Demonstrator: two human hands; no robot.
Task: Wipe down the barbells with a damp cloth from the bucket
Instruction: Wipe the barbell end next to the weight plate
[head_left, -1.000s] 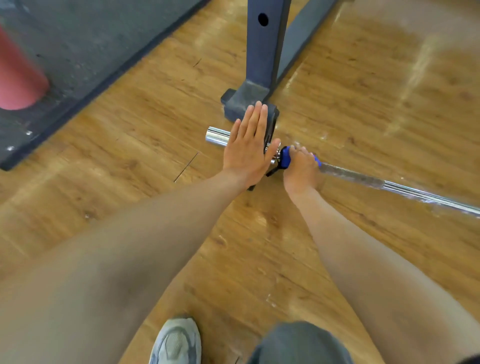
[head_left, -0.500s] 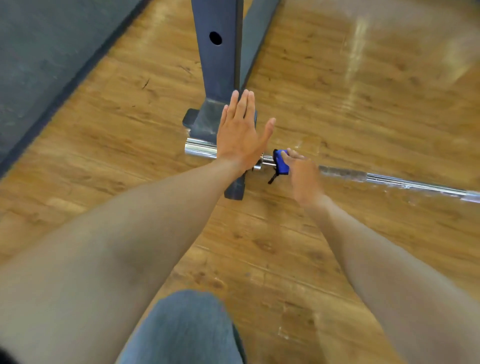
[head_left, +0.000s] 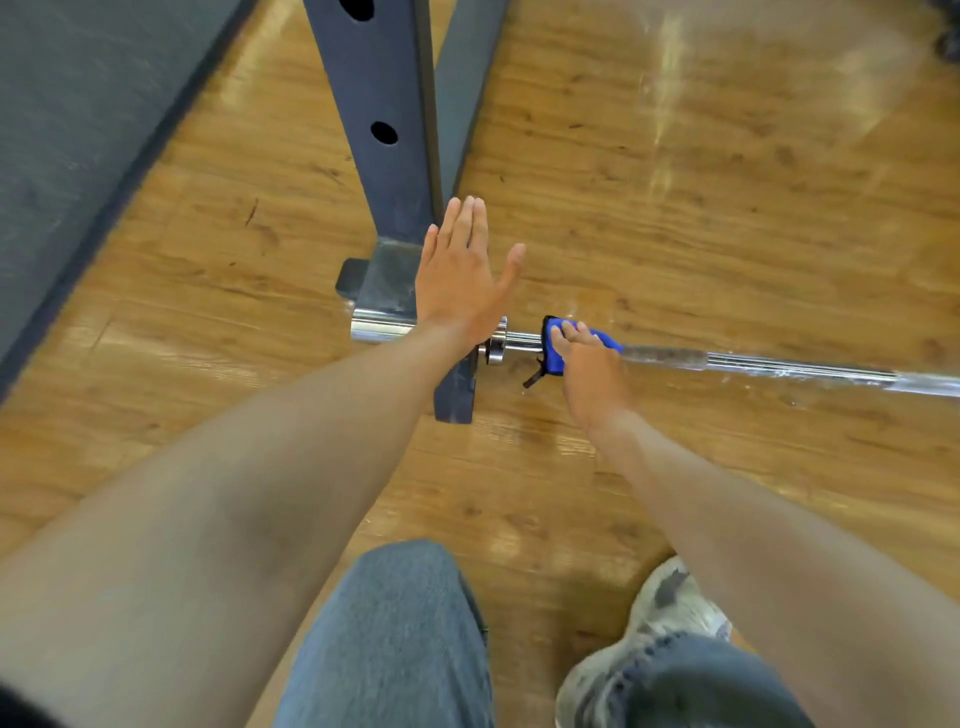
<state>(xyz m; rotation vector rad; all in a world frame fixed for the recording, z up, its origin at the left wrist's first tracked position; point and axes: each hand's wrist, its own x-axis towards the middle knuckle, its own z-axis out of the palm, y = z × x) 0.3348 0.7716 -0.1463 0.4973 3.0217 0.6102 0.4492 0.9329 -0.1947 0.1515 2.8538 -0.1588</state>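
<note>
Right now we are working the blue cloth (head_left: 556, 345) along the barbell (head_left: 779, 366), which is lying low across the wood floor (head_left: 675, 182) with its sleeve end passing the foot of the rack upright (head_left: 387, 156). Our right hand (head_left: 592, 374) is pressing the cloth onto the shaft just beside the collar (head_left: 496, 343); its fingers (head_left: 566, 335) are lying fairly straight and close together on top of the cloth, and we cannot tell whether the thumb is hooking under the bar. Our left hand (head_left: 460, 275) is hovering or bracing flat over the sleeve (head_left: 379, 327) by the rack base, fingers straight and together, thumb spread out, gripping nothing. Progress-wise, we are judging this as mid-wipe on one bar: the shaft to the right of the cloth is looking wet and streaky, so that stretch is probably covered, while the short bit by the collar and the sleeve itself are likely pending. No bucket and no other barbells are showing here, so we are not able to say how much of the whole job is remaining.
</note>
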